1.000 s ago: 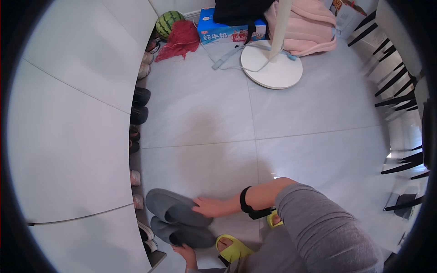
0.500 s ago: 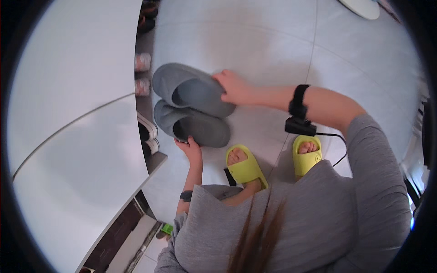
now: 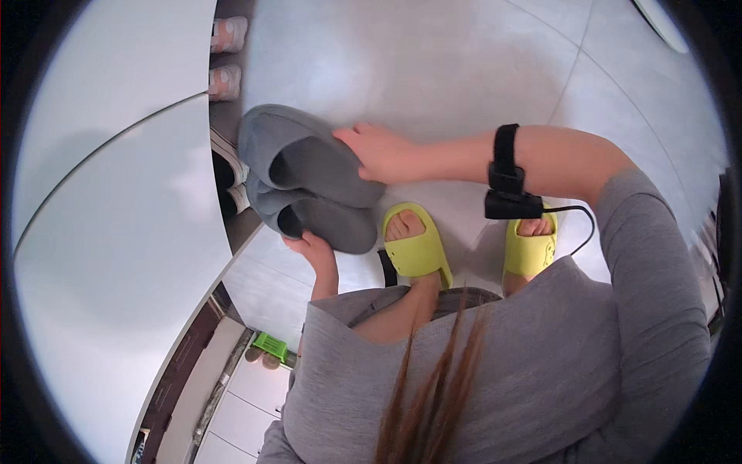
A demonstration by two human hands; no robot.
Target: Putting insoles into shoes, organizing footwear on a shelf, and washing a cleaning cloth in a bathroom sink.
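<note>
A pair of grey slippers (image 3: 328,166) is held side by side, toes pointing left toward the white cabinet. My right hand (image 3: 379,155) grips the outer side of the farther slipper near its heel. The nearer slipper (image 3: 336,224) overlaps it slightly, and my left hand (image 3: 311,249) holds its near side, thumb at the opening and the other fingers hidden beneath. A black strap with a small black box (image 3: 510,205) and a cable sits on my right forearm.
The white cabinet (image 3: 116,216) fills the left side. Under its edge stand pink-and-white shoes (image 3: 226,82) and a black-and-white pair (image 3: 230,182). My feet wear yellow-green slides (image 3: 417,251). A bright green object (image 3: 270,346) lies lower left. A white rounded edge (image 3: 663,23) shows at far right.
Both hands have brought the grey slippers slightly left, closer to the cabinet, and the pair now overlaps more. My view has shifted, so the shoes under the cabinet appear higher up.
</note>
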